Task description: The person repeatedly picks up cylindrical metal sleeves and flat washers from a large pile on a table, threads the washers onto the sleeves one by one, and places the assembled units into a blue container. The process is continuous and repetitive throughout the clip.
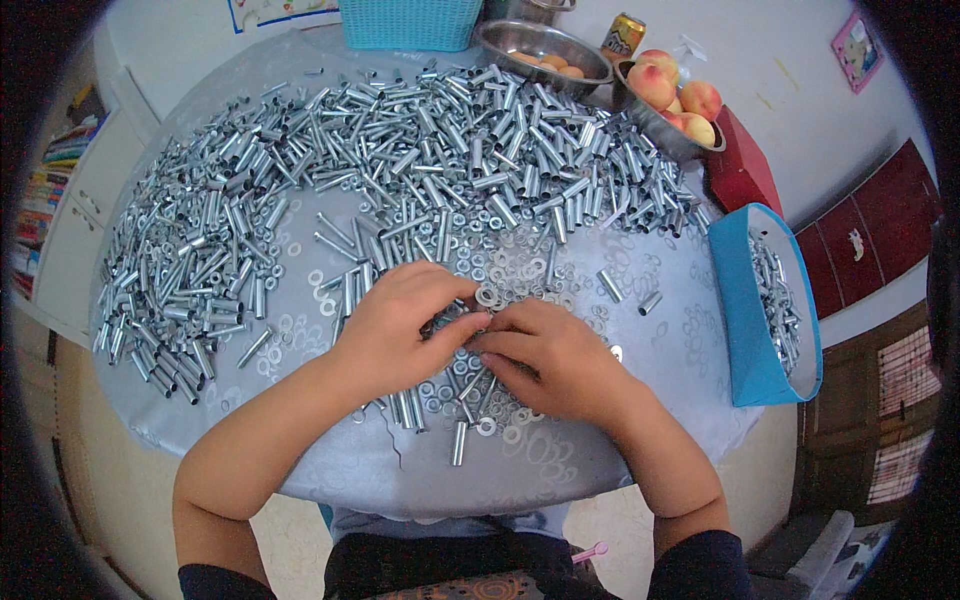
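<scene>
My left hand (pixel 405 320) and my right hand (pixel 550 360) meet over the middle of the table, fingertips pinched close together. Whatever lies between the fingers is too small and covered to make out. A flat washer (pixel 487 296) shows right at the left fingertips. Beneath and around both hands are loose washers (pixel 520 265), nuts and bolts. A short metal sleeve (pixel 459 443) lies nearer to me, below the right fingers. Beyond the hands spreads a wide heap of silvery sleeves and bolts (pixel 430 130), curving down along the left side.
At the right edge stands a blue fabric bin (pixel 745 320) holding more metal parts. Two sleeves (pixel 610 285) lie apart on the patterned tablecloth (pixel 665 350). Along the back are a turquoise basket (pixel 408 25), a steel bowl (pixel 500 45) of eggs, a can (pixel 623 36) and a bowl of peaches (pixel 700 100).
</scene>
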Tool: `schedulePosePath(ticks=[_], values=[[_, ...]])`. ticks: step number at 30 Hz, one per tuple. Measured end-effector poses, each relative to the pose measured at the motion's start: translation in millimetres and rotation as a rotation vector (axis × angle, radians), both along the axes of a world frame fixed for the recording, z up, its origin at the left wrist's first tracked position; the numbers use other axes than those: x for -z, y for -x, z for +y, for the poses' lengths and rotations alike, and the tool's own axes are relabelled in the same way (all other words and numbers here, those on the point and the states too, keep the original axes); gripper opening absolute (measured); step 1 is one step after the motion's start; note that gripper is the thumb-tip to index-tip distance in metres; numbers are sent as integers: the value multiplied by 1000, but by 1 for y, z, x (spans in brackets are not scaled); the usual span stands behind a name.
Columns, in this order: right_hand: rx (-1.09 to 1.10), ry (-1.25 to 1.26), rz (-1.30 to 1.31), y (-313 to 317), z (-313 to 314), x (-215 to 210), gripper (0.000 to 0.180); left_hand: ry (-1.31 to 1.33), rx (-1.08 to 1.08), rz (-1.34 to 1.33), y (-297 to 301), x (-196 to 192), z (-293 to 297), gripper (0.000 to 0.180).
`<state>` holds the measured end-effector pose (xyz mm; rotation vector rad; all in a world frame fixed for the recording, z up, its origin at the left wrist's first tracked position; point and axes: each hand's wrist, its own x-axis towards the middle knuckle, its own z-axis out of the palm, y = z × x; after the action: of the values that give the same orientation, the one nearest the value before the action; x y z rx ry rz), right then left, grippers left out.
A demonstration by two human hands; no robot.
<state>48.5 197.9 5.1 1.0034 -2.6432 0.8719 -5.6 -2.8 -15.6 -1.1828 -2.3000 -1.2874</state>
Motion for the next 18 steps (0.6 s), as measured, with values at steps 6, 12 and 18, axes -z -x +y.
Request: schedulePosePath(ticks=[6,12,18], values=[[1,16,-15,0,-1,-6,10,55,43,25,2,1,-3,24],[54,-10,-89,-4,-2,-6,11,174,62,30,4,-7,-8,21],[111,20,-195,-9,-2,-10,12,220,44,22,3,-8,-9,19]])
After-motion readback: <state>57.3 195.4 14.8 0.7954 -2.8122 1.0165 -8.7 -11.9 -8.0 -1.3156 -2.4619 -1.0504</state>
